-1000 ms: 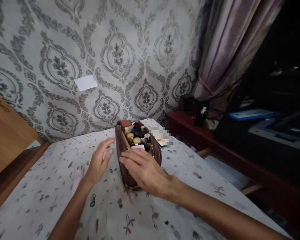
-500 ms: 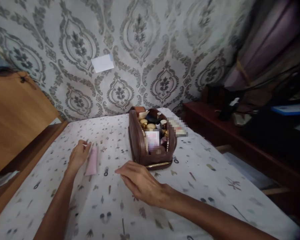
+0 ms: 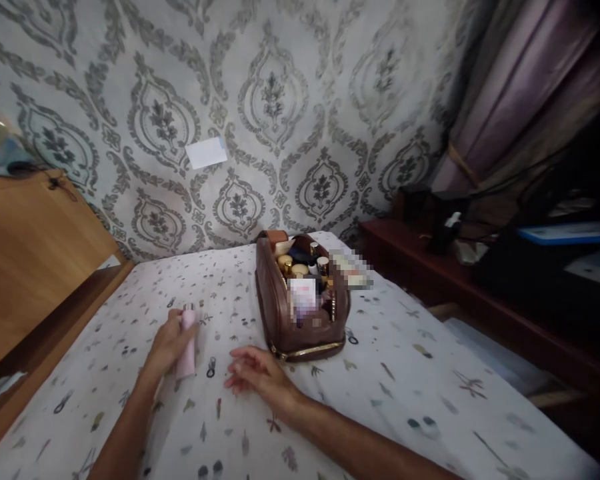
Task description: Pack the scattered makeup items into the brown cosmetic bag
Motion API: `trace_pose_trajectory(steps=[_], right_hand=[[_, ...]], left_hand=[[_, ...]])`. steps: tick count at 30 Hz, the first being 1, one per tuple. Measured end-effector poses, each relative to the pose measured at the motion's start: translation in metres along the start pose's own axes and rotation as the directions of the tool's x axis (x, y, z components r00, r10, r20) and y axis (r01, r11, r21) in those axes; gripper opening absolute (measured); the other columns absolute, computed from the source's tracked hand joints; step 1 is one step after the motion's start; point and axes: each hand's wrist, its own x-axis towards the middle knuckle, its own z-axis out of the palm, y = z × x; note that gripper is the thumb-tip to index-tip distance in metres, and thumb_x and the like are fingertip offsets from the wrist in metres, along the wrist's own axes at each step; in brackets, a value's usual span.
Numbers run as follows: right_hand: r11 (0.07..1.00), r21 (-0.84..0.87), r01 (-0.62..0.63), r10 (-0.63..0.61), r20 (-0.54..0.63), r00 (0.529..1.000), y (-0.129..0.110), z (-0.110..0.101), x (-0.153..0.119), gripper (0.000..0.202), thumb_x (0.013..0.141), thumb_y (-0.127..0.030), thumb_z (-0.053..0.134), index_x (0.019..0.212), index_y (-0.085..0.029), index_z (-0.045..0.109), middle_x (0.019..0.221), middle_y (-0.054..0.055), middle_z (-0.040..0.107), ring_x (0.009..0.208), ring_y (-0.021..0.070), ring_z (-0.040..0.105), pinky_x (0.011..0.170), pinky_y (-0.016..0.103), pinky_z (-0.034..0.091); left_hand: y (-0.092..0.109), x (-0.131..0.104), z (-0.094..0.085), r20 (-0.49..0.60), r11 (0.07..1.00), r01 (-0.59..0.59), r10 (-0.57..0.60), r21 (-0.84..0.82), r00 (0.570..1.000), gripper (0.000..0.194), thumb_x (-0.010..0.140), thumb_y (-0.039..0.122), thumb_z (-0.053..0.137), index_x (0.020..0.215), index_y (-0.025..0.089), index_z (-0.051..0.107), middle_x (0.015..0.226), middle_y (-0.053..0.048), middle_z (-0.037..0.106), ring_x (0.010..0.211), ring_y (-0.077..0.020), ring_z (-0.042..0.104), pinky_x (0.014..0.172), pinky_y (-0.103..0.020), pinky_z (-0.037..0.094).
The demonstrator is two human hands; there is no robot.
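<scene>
A pink tube (image 3: 187, 353) with a silvery cap lies on the patterned white sheet (image 3: 220, 427), left of centre. My left hand (image 3: 169, 340) has its fingers around the upper part of the tube. Nothing is held by my right hand (image 3: 260, 380), whose fingers are bent and apart above the sheet, just in front of the brown bag (image 3: 273, 293). The bag stands unzipped, filled with several small bottles and jars (image 3: 300, 269) with gold and pale caps. A blurred white and pink item (image 3: 304, 300) shows at its front opening.
A wooden panel (image 3: 35, 260) rises at the left edge. Behind the sheet is a patterned wall (image 3: 275, 100) with a white paper (image 3: 207, 153). A pixelated item (image 3: 353, 269) lies right of the bag, and a dark red shelf (image 3: 430, 267) runs along the right.
My left hand has moved onto the pink tube and closed around it. The fingers of my right hand have spread apart. The whole view has shifted slightly.
</scene>
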Motion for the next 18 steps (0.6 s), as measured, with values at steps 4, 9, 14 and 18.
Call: trace_pose_trajectory(steps=[4,9,14,18], right_hand=[[0.994,0.103,-0.025,0.028,-0.026,0.999,0.005,-0.004,-0.005,0.074,0.051,-0.061,0.088,0.103,-0.014,0.064,0.091,0.004,0.067,0.081,0.0204,0.072,0.074,0.035,0.055],[0.98,0.191,-0.047,0.047,0.005,0.999,0.008,-0.003,-0.005,0.07,0.055,-0.059,0.087,0.104,-0.014,0.065,0.092,0.005,0.068,0.083,0.02,0.07,0.075,0.037,0.056],[0.976,0.204,-0.075,0.049,0.134,0.99,0.004,-0.003,-0.004,0.06,0.06,-0.055,0.087,0.095,-0.012,0.065,0.074,0.0,0.066,0.062,0.014,0.067,0.062,0.028,0.05],[0.979,0.195,-0.055,0.03,0.125,0.992,0.003,-0.004,-0.003,0.058,0.059,-0.053,0.089,0.092,-0.012,0.063,0.073,0.0,0.067,0.059,0.0116,0.065,0.059,0.025,0.048]], left_hand=[[0.02,-0.015,0.015,0.225,0.764,0.122,0.03,-0.633,0.974,0.057,0.069,0.054,0.075,0.111,0.022,0.055,0.078,0.0,0.064,0.067,-0.0188,0.062,0.058,-0.026,0.045],[0.057,-0.04,0.033,0.317,0.486,0.201,0.17,-0.851,0.933,0.059,0.065,0.046,0.085,0.109,0.02,0.056,0.079,-0.001,0.068,0.065,-0.0158,0.064,0.06,-0.024,0.052],[0.063,-0.046,0.037,0.335,0.43,0.218,0.217,-0.876,0.917,0.061,0.065,0.042,0.087,0.113,0.019,0.057,0.091,-0.006,0.073,0.073,-0.0192,0.07,0.064,-0.026,0.056],[0.059,-0.047,0.036,0.34,0.413,0.222,0.237,-0.883,0.91,0.061,0.066,0.04,0.087,0.115,0.018,0.059,0.095,-0.008,0.074,0.079,-0.0217,0.071,0.067,-0.028,0.057]])
